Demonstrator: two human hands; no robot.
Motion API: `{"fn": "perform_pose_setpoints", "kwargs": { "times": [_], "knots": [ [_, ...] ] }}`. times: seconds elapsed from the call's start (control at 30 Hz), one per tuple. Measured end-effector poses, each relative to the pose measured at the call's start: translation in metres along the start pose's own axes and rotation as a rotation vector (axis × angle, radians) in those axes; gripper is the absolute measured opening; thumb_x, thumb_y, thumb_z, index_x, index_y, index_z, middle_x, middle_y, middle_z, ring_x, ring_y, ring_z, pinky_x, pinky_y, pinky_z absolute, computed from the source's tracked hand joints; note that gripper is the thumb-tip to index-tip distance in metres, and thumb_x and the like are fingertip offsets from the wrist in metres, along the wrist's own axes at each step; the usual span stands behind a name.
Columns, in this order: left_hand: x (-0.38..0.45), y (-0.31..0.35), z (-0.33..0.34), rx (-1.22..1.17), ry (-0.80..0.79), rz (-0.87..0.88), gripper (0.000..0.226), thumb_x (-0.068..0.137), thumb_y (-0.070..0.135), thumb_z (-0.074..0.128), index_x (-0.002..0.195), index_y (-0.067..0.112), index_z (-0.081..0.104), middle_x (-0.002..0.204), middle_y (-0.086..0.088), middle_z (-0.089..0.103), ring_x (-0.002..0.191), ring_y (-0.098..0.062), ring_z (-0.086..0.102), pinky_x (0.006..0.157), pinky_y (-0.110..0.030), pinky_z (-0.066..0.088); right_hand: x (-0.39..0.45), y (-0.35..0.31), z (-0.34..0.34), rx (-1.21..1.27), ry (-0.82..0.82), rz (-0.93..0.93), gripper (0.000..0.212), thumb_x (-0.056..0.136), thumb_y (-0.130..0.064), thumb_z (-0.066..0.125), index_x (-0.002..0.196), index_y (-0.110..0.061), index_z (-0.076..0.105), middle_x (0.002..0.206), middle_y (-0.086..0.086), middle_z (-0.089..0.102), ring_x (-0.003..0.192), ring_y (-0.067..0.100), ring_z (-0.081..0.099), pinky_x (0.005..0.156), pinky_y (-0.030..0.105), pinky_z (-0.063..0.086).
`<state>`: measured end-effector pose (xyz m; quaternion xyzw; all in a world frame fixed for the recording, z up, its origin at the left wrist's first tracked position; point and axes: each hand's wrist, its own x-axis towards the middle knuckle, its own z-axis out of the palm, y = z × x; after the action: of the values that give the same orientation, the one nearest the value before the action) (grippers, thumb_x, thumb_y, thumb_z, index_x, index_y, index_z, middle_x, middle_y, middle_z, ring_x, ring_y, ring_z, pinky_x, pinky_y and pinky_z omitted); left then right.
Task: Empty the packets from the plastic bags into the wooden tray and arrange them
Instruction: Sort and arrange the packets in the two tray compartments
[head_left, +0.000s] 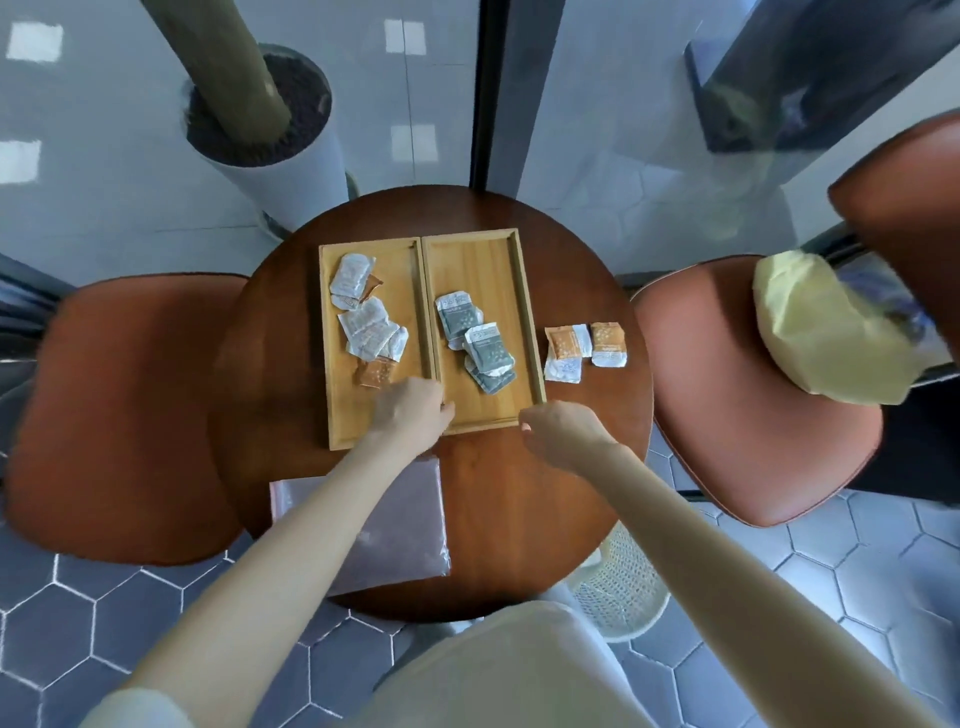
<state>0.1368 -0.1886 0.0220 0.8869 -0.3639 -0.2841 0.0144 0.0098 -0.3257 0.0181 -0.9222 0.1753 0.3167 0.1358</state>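
Note:
Two wooden trays lie side by side on a round brown table (582, 483). The left tray (337, 410) holds several white packets (366, 327) and an orange packet (375, 372). The right tray (524, 291) holds several grey-green packets (470, 340). Three orange and white packets (584, 345) lie on the table to the right of the trays. An empty clear plastic bag (400, 530) lies flat at the near edge, under my left forearm. My left hand (410, 410) rests on the near rims where both trays meet. My right hand (558, 431) hovers at the right tray's near corner, fingers curled.
Orange-brown chairs stand left (119, 415) and right (727, 395) of the table; a pale yellow bag (826, 332) lies on the right one. A white planter (270, 124) stands behind the table by a glass wall. A woven white basket (621, 587) sits below the table's near-right edge.

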Motion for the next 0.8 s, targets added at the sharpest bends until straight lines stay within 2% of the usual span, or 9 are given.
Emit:
{"fn": "perform_pose_setpoints", "kwargs": {
  "times": [0.1, 0.23, 0.37, 0.5, 0.57, 0.67, 0.8],
  "knots": [
    [0.029, 0.035, -0.011, 0.016, 0.052, 0.102, 0.031, 0.094, 0.032, 0.043, 0.09, 0.008, 0.063, 0.082, -0.009, 0.069, 0.075, -0.028, 0.064, 0.059, -0.031, 0.046, 0.006, 0.032, -0.011, -0.016, 0.066, 0.055, 0.024, 0.091, -0.006, 0.041, 0.108, -0.011, 0.058, 0.109, 0.007, 0.065, 0.095, 0.027, 0.063, 0.066, 0.031, 0.043],
    [0.063, 0.077, -0.012, 0.01, 0.134, 0.202, 0.029, 0.094, 0.029, 0.044, 0.095, 0.009, 0.064, 0.091, -0.008, 0.068, 0.083, -0.029, 0.064, 0.061, -0.032, 0.044, 0.015, 0.071, -0.009, 0.095, 0.232, 0.144, 0.024, 0.09, -0.009, 0.041, 0.107, -0.008, 0.059, 0.111, 0.01, 0.063, 0.105, 0.028, 0.055, 0.081, 0.035, 0.043],
    [0.091, 0.103, 0.003, 0.024, 0.19, 0.281, 0.029, 0.093, 0.028, 0.048, 0.112, 0.009, 0.06, 0.106, -0.01, 0.065, 0.099, -0.028, 0.058, 0.081, -0.04, 0.047, 0.023, 0.099, 0.003, 0.225, 0.417, 0.261, 0.024, 0.09, -0.012, 0.046, 0.104, -0.005, 0.063, 0.116, 0.013, 0.061, 0.108, 0.034, 0.051, 0.085, 0.041, 0.041],
    [0.11, 0.11, 0.027, 0.077, 0.147, 0.343, 0.051, 0.093, 0.034, 0.047, 0.136, 0.01, 0.038, 0.14, -0.01, 0.045, 0.129, -0.027, 0.039, 0.104, -0.042, 0.033, 0.037, 0.116, 0.014, 0.422, 0.463, 0.436, 0.032, 0.09, -0.016, 0.047, 0.119, -0.007, 0.054, 0.13, 0.011, 0.053, 0.118, 0.031, 0.045, 0.095, 0.04, 0.037],
    [0.118, 0.11, 0.039, 0.127, 0.124, 0.377, 0.056, 0.093, 0.036, 0.046, 0.141, 0.01, 0.031, 0.149, -0.009, 0.034, 0.138, -0.026, 0.027, 0.111, -0.045, 0.024, 0.046, 0.12, 0.019, 0.547, 0.475, 0.519, 0.036, 0.091, -0.019, 0.047, 0.124, -0.008, 0.051, 0.133, 0.01, 0.051, 0.12, 0.03, 0.043, 0.097, 0.04, 0.037],
    [0.125, 0.108, 0.05, 0.158, 0.129, 0.391, 0.052, 0.091, 0.032, 0.051, 0.136, 0.009, 0.041, 0.146, -0.01, 0.042, 0.137, -0.027, 0.032, 0.112, -0.047, 0.023, 0.06, 0.117, 0.023, 0.627, 0.467, 0.604, 0.043, 0.09, -0.027, 0.051, 0.127, -0.006, 0.047, 0.133, 0.012, 0.048, 0.12, 0.031, 0.041, 0.096, 0.042, 0.04],
    [0.13, 0.106, 0.057, 0.19, 0.172, 0.361, 0.045, 0.086, 0.028, 0.06, 0.126, 0.008, 0.054, 0.131, -0.01, 0.058, 0.126, -0.027, 0.049, 0.106, -0.049, 0.035, 0.075, 0.108, 0.019, 0.649, 0.515, 0.746, 0.044, 0.087, -0.03, 0.057, 0.122, -0.004, 0.048, 0.126, 0.015, 0.048, 0.115, 0.033, 0.041, 0.092, 0.042, 0.038]
  ]
}}
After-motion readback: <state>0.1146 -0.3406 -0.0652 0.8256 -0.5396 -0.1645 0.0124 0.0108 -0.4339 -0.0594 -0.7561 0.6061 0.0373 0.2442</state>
